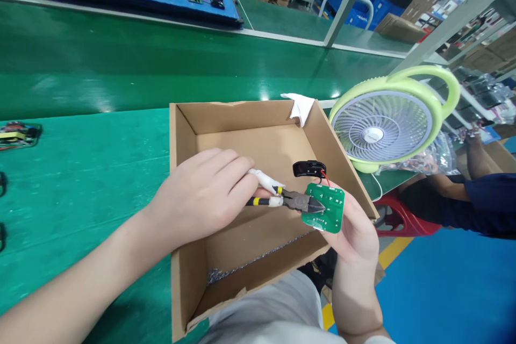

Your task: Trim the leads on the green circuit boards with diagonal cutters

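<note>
My left hand point(213, 188) is closed around the wrapped handles of a pair of cutting pliers point(298, 201). The pliers' jaws lie over the face of a green circuit board point(334, 207); whether they touch it I cannot tell. My right hand point(357, 226) grips the board by its right and lower edges, fingers partly hidden behind it. A black plastic part point(309, 168) sits just above the board, joined to it by thin red and black wires. Both hands are over an open cardboard box point(242, 150), with small clippings along its bottom near edge.
A lime-green fan point(379, 129) stands right of the box. A white cloth point(301, 107) hangs on the box's back corner. Several boards lie on a blue tray point(141, 8) at the back. Another assembly point(18, 135) rests at left. Another person's arm point(475, 196) shows at right.
</note>
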### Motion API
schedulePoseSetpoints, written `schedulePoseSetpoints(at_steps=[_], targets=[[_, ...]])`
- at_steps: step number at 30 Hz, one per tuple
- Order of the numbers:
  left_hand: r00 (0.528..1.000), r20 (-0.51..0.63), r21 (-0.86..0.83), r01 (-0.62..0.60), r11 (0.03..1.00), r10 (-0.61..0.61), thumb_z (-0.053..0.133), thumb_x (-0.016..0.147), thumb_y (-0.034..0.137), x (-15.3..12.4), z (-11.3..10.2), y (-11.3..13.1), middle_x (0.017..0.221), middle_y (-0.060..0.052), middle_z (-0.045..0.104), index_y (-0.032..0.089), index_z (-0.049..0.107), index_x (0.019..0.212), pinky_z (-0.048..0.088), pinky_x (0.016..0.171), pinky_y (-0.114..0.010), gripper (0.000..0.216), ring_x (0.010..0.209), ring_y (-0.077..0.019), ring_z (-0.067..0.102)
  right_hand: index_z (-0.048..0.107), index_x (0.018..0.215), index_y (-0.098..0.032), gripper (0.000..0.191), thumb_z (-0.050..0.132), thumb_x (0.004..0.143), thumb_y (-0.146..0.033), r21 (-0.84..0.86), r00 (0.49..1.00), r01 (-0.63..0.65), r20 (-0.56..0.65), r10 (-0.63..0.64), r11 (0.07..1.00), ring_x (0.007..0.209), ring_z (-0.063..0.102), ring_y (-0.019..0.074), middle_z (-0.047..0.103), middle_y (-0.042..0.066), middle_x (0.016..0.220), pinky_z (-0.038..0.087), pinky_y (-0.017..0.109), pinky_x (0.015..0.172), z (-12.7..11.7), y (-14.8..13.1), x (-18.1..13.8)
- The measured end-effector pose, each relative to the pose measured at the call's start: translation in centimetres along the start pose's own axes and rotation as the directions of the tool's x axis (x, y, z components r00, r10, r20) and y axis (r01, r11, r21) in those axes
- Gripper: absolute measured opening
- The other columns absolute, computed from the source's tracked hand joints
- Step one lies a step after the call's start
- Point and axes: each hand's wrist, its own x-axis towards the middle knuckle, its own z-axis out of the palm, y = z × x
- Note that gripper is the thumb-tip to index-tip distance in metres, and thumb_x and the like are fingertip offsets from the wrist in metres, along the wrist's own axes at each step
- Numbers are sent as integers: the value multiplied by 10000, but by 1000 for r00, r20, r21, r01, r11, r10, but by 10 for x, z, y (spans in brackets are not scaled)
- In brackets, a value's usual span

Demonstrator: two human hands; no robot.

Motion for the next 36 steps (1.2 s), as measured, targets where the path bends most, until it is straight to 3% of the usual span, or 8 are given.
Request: schedulePoseSetpoints(at_steps=[5, 10, 21, 27, 32, 36], targets=[[998, 2, -19, 60, 998, -60, 479, 1033, 178, -3, -1, 2, 840, -72, 679, 185, 558, 801, 497, 675, -341, 245, 777, -201, 625, 831, 976, -264, 213, 890, 782, -331, 1, 1000, -1, -10, 1, 1000, 865, 794, 192, 834, 23, 1033, 678, 295, 770, -1, 2, 1], [1000, 6, -10, 18, 1000, -18, 456, 1050, 247, -4, 6, 0, 877, -112, 686, 159, 589, 818, 507, 670, -360, 282, 797, -233, 625, 820, 992, -249, 274, 893, 765, -385, -37, 1000, -9, -18, 8, 999, 891, 788, 245, 821, 49, 1065, 672, 433, 869, -2, 2, 1], [999, 42, 77, 0, 997, -3, 491, 1049, 321, 1, 1, -1, 749, -68, 634, 195, 561, 750, 440, 586, -344, 331, 677, -213, 550, 789, 995, -254, 381, 906, 725, -497, -108, 997, 36, -59, -42, 993, 771, 748, 212, 806, 55, 1045, 658, 379, 784, 1, 3, 0], [996, 79, 84, 34, 996, -40, 470, 1052, 278, 1, -2, 3, 804, -101, 654, 184, 563, 790, 443, 602, -369, 294, 713, -227, 558, 774, 1027, -263, 350, 888, 761, -459, -112, 989, 117, -74, -126, 987, 935, 767, 263, 793, 79, 1135, 649, 417, 869, 3, 5, -6], [996, 88, 69, -7, 998, 1, 486, 1048, 291, 2, -10, 2, 778, -84, 636, 192, 556, 773, 428, 588, -354, 301, 699, -218, 543, 777, 1061, -272, 267, 849, 835, -395, -69, 984, 176, 10, -176, 982, 1054, 768, 244, 805, 80, 1153, 647, 321, 849, 9, 6, -13], [997, 75, 52, -13, 999, 9, 488, 1045, 268, 3, -14, 2, 738, -77, 610, 196, 541, 747, 406, 570, -350, 312, 672, -219, 505, 765, 1080, -282, 309, 845, 830, -444, -86, 982, 187, 8, -187, 979, 1110, 754, 293, 809, 82, 1104, 638, 422, 942, 11, 7, -16]])
